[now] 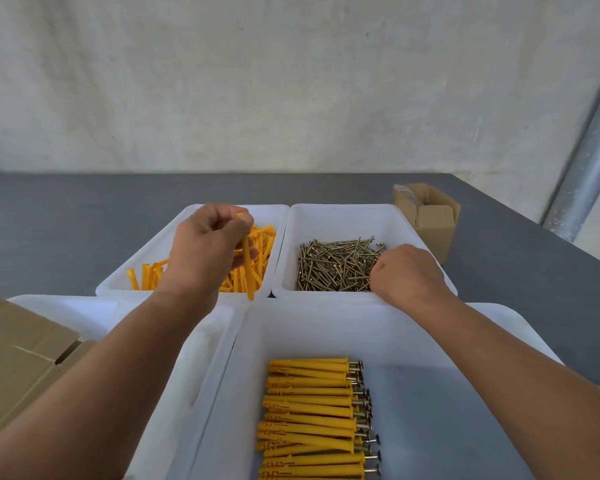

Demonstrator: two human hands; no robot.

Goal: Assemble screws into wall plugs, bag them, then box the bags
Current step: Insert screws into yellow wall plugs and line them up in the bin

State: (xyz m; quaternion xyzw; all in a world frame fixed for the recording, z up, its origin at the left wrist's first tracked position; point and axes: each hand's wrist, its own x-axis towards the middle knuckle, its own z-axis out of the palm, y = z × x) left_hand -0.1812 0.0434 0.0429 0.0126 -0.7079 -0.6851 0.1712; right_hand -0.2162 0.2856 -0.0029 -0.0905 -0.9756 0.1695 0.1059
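Observation:
My left hand (207,245) pinches one yellow wall plug (247,271) that hangs nearly upright above the left white tray (142,252), which holds several loose yellow plugs (264,244). My right hand (407,275) is curled, knuckles up, at the near right corner of the right white tray (343,214), reaching into the pile of brass screws (336,265); whether its fingers hold a screw is hidden. In the near white bin (430,341) lies a stack of plugs with screws fitted (312,417).
A small open cardboard box (430,216) stands on the grey table (49,220) behind the right tray. Flat cardboard (18,358) lies at the near left beside another white bin (63,310). A metal pole (589,161) leans at the far right.

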